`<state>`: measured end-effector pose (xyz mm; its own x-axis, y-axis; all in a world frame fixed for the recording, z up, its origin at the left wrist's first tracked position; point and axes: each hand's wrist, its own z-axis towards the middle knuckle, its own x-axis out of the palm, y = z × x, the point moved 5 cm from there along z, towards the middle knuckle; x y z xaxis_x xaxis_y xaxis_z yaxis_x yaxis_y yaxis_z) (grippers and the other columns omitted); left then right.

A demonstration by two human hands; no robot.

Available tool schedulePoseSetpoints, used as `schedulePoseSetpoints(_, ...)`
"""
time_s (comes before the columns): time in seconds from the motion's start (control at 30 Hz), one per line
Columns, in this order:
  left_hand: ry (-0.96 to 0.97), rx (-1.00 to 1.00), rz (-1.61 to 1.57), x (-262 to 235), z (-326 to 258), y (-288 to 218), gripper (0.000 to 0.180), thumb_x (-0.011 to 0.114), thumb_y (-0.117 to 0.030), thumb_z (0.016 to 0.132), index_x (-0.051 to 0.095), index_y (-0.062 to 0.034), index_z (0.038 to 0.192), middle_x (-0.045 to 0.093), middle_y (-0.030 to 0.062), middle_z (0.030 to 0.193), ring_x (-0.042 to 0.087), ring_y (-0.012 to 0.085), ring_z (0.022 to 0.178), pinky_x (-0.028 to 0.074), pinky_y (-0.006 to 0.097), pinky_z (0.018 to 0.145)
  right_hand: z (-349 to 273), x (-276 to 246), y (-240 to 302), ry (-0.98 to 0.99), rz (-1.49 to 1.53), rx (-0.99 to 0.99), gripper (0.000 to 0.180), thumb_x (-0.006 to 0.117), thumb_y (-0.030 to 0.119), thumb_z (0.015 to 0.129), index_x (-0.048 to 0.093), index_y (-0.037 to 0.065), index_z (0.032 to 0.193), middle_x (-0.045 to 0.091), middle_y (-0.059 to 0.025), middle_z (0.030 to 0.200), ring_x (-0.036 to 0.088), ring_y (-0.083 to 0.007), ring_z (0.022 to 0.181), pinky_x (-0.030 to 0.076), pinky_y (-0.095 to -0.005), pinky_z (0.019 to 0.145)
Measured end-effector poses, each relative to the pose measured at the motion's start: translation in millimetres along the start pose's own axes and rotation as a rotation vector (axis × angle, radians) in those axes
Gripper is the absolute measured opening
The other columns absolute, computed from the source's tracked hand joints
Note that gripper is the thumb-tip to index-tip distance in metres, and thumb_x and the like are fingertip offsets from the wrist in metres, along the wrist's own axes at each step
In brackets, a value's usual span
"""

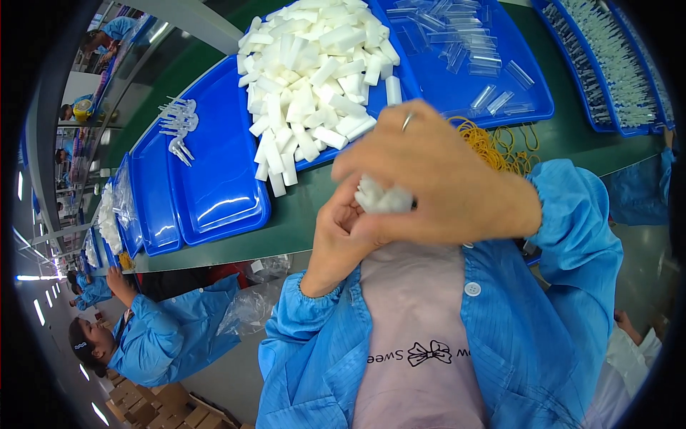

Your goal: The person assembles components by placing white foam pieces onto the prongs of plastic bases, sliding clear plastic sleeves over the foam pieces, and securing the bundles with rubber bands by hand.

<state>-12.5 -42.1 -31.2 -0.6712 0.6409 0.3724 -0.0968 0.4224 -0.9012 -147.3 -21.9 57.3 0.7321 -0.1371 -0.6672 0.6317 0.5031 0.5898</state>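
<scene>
In front of my chest, both hands are closed round a small white piece with a knobbly end; its kind is hard to make out. My left hand grips it from below and to the left, fingers curled. Over it from the right comes my right hand, a ring on one finger, slightly blurred, with thumb and fingers bent round the piece. Just beyond my hands, a heap of white foam blocks fills a blue tray. Behind my right wrist lie loose yellow elastic bands.
Clear plastic tubes lie in a blue tray at the back right. White bristly parts fill trays farther right. At left, a blue tray holds white pronged pieces. A co-worker in blue sits at the left along the green table.
</scene>
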Motion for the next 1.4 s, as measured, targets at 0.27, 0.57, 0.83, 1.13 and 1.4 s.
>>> schedulePoseSetpoints(0.27,0.009,-0.060,-0.381,-11,5,1,0.071,0.063,-0.030,0.090,0.028,0.0005,0.143,0.047,0.0185,0.136,0.053,0.0290,0.119,0.046,0.036,0.098,-30,-65,-132,0.103,-0.518,0.199,0.018,0.069,0.011,0.075,0.062,0.008,0.091,0.064,-0.0100,0.085,0.060,-0.0307,0.087,0.047,-0.0407,0.071)
schedulePoseSetpoints(0.57,0.013,-0.116,-0.379,-10,6,12,0.088,0.074,-0.032,0.082,0.022,0.0017,0.145,0.052,0.0132,0.127,0.053,0.0276,0.116,0.050,0.034,0.090,-40,-17,-138,0.411,-0.604,0.194,0.035,0.065,0.001,0.073,0.057,0.004,0.107,0.058,-0.0126,0.088,0.060,-0.0319,0.091,0.049,-0.0416,0.075)
schedulePoseSetpoints(0.83,-0.193,0.142,0.166,-14,5,5,0.070,0.069,-0.011,0.085,0.030,-0.0023,0.143,0.054,0.0087,0.115,0.056,0.0181,0.105,0.048,0.027,0.087,-30,-39,-125,0.024,-0.255,0.253,0.036,0.059,0.000,0.076,0.057,0.002,0.112,0.062,-0.0119,0.095,0.063,-0.0236,0.090,0.050,-0.0339,0.080)
schedulePoseSetpoints(1.13,-0.251,0.402,0.701,-10,5,-2,0.069,0.072,-0.004,0.079,0.039,-0.0026,0.139,0.058,0.0159,0.114,0.058,0.0209,0.100,0.046,0.031,0.087,-18,-24,-44,-0.135,0.906,0.458,0.033,0.055,0.000,0.085,0.052,-0.001,0.119,0.062,-0.0099,0.106,0.059,-0.0142,0.099,0.047,-0.0290,0.090)
schedulePoseSetpoints(1.4,-0.159,0.339,0.635,-3,7,-12,0.055,0.049,-0.026,0.097,0.032,0.0007,0.142,0.054,0.0128,0.119,0.054,0.0176,0.104,0.044,0.028,0.088,-25,-18,-30,-0.267,0.902,0.464,0.040,0.054,0.001,0.085,0.047,-0.002,0.125,0.059,-0.0131,0.108,0.058,-0.0165,0.103,0.047,-0.0316,0.091)
